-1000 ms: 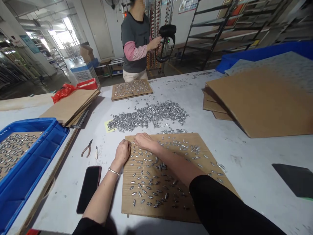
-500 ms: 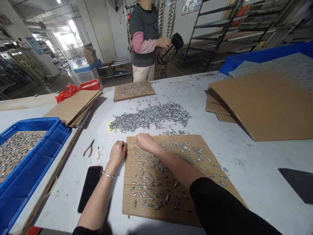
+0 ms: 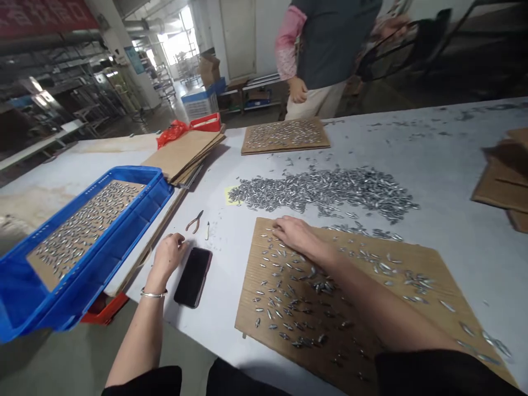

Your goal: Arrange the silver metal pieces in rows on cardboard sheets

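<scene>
My left hand [image 3: 168,254], with a bangle at its wrist, hangs above the table's left edge beside a dark phone [image 3: 193,278]. Its fingers are curled, and whatever they may hold is hidden. My right hand [image 3: 295,234] is over the upper left part of a cardboard sheet [image 3: 249,308], fingers bent down among small pointed metal pieces [image 3: 284,302]. What its fingertips pinch is too small to make out. Beyond the sheet lies a long heap of the same silvery pieces [image 3: 330,190]. Pliers [image 3: 195,221] and a small pale-handled tool [image 3: 207,231] lie behind the phone.
At left stands a blue crate [image 3: 136,234] with a card of metal pieces inside. Stacked cardboard [image 3: 187,154] and a red tray [image 3: 205,122] are behind it. Another piece-covered card [image 3: 284,137] lies at the far edge, near a standing person [image 3: 330,49]. More cardboard [image 3: 501,176] is at right.
My view has turned left. My left hand has left the cardboard sheet's edge and moved left past the phone. My right hand stays over the sheet. The person opposite has lowered one arm.
</scene>
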{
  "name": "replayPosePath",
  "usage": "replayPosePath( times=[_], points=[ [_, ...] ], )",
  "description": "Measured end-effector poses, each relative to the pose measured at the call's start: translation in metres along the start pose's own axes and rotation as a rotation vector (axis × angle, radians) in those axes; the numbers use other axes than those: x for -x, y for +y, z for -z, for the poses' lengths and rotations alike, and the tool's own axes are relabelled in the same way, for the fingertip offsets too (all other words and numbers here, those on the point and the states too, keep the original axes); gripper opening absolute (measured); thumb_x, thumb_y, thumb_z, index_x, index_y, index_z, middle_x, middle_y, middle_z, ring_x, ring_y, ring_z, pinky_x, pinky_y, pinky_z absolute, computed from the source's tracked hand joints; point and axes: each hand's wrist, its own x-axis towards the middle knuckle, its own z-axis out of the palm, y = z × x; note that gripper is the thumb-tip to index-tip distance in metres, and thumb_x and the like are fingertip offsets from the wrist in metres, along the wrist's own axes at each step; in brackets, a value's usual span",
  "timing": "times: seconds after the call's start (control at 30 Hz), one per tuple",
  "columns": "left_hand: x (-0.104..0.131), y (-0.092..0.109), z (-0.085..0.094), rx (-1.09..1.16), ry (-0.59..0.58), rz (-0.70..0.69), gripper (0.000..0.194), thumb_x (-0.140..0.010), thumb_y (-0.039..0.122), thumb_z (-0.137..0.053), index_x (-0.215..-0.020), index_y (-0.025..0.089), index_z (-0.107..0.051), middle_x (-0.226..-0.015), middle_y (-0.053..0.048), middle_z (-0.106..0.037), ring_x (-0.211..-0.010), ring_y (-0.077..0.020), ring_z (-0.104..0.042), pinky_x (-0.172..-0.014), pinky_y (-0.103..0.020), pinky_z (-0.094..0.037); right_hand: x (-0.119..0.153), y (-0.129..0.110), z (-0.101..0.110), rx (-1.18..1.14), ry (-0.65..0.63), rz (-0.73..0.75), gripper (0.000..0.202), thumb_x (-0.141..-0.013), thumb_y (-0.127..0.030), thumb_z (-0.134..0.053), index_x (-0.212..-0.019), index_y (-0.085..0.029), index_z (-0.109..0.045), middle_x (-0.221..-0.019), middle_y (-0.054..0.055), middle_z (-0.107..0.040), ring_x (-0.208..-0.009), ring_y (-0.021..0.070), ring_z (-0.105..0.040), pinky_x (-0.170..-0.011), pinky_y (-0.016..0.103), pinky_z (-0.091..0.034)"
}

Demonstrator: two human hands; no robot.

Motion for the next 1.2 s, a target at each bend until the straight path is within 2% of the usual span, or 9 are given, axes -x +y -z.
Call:
replayPosePath(
  times=[0.13, 0.27, 0.53, 0.7, 0.8, 0.9, 1.03, 1.13, 1.2],
  points=[
    [0.046, 0.007, -0.025, 0.003, -0.171, 0.070, 0.054, -0.087, 0.052, -0.062, -0.121, 0.011, -0.062, -0.112, -0.018, -0.067, -0.105, -0.0314, -0.064, -0.087, -0.037, -0.049, 0.056, 0.022, -0.001, -0.113, -0.016, 0.018, 0.024, -0.097, -0.031, -0.051, -0.097, -0.022, -0.073, -0.097, 0.009, -0.074, -0.088, 0.0215, -0.067, -0.077, 0.029, -0.046],
    [0.073, 0.035, -0.053, -0.062, -0.186, 0.189, 0.078, -0.082, 0.049, -0.065, -0.142, 0.004, -0.043, -0.132, -0.025, -0.054, -0.124, -0.0387, -0.052, -0.096, -0.045, -0.045, 0.120, 0.043, -0.007, -0.212, 0.099, 0.082, 0.030, -0.096, -0.037, -0.046, -0.096, -0.024, -0.073, -0.092, 0.007, -0.075, -0.081, 0.0219, -0.069, -0.075, 0.031, -0.049],
    [0.070, 0.057, -0.067, -0.080, -0.055, 0.344, 0.068, -0.085, 0.040, -0.053, -0.141, 0.003, -0.041, -0.130, -0.027, -0.053, -0.122, -0.0425, -0.050, -0.097, -0.055, -0.041, 0.237, 0.053, -0.014, -0.281, 0.344, -0.256, 0.035, -0.095, -0.048, -0.047, -0.096, -0.027, -0.075, -0.094, 0.005, -0.077, -0.081, 0.0232, -0.072, -0.069, 0.032, -0.054],
    [0.066, 0.058, -0.066, -0.046, -0.042, 0.342, 0.071, -0.086, 0.039, -0.052, -0.144, 0.001, -0.036, -0.135, -0.029, -0.050, -0.126, -0.0440, -0.047, -0.099, -0.058, -0.039, 0.273, 0.053, -0.028, -0.306, 0.424, -0.326, 0.035, -0.095, -0.048, -0.047, -0.091, -0.026, -0.074, -0.091, 0.006, -0.078, -0.084, 0.0244, -0.072, -0.074, 0.034, -0.055],
    [0.067, 0.056, -0.060, -0.021, -0.040, 0.343, 0.079, -0.086, 0.043, -0.056, -0.148, 0.000, -0.031, -0.141, -0.032, -0.045, -0.131, -0.0460, -0.044, -0.102, -0.059, -0.039, 0.277, 0.054, -0.031, -0.306, 0.416, -0.336, 0.033, -0.095, -0.046, -0.047, -0.092, -0.025, -0.073, -0.092, 0.006, -0.077, -0.085, 0.0242, -0.071, -0.074, 0.034, -0.055],
    [0.073, 0.056, -0.050, -0.013, 0.081, 0.245, 0.087, -0.083, 0.051, -0.061, -0.150, 0.003, -0.032, -0.149, -0.033, -0.035, -0.137, -0.0480, -0.038, -0.105, -0.061, -0.038, 0.267, 0.050, -0.024, -0.273, 0.377, -0.311, 0.031, -0.096, -0.042, -0.046, -0.093, -0.025, -0.072, -0.093, 0.005, -0.077, -0.084, 0.0235, -0.071, -0.073, 0.033, -0.054],
    [0.095, 0.079, -0.049, 0.128, 0.183, -0.063, 0.052, -0.090, 0.040, -0.057, -0.134, 0.013, -0.054, -0.132, -0.022, -0.055, -0.123, -0.0388, -0.052, -0.104, -0.056, -0.042, 0.224, 0.040, -0.013, -0.163, 0.297, -0.203, 0.030, -0.097, -0.037, -0.045, -0.097, -0.025, -0.073, -0.094, 0.005, -0.076, -0.084, 0.0217, -0.069, -0.075, 0.031, -0.050],
    [0.116, 0.108, -0.066, 0.338, 0.089, -0.261, 0.027, -0.093, 0.033, -0.056, -0.115, 0.019, -0.063, -0.111, -0.014, -0.064, -0.106, -0.0296, -0.061, -0.097, -0.047, -0.049, 0.176, 0.033, -0.013, -0.101, 0.216, -0.129, 0.031, -0.098, -0.034, -0.045, -0.097, -0.023, -0.074, -0.097, 0.006, -0.075, -0.086, 0.0214, -0.068, -0.076, 0.030, -0.047],
    [0.127, 0.122, -0.083, 0.461, 0.009, -0.264, 0.019, -0.097, 0.027, -0.050, -0.109, 0.021, -0.063, -0.102, -0.011, -0.063, -0.098, -0.0254, -0.061, -0.090, -0.041, -0.052, 0.144, 0.030, -0.018, -0.054, 0.146, -0.118, 0.031, -0.098, -0.033, -0.045, -0.097, -0.022, -0.073, -0.096, 0.008, -0.074, -0.087, 0.0225, -0.067, -0.077, 0.030, -0.045]
  ],
)
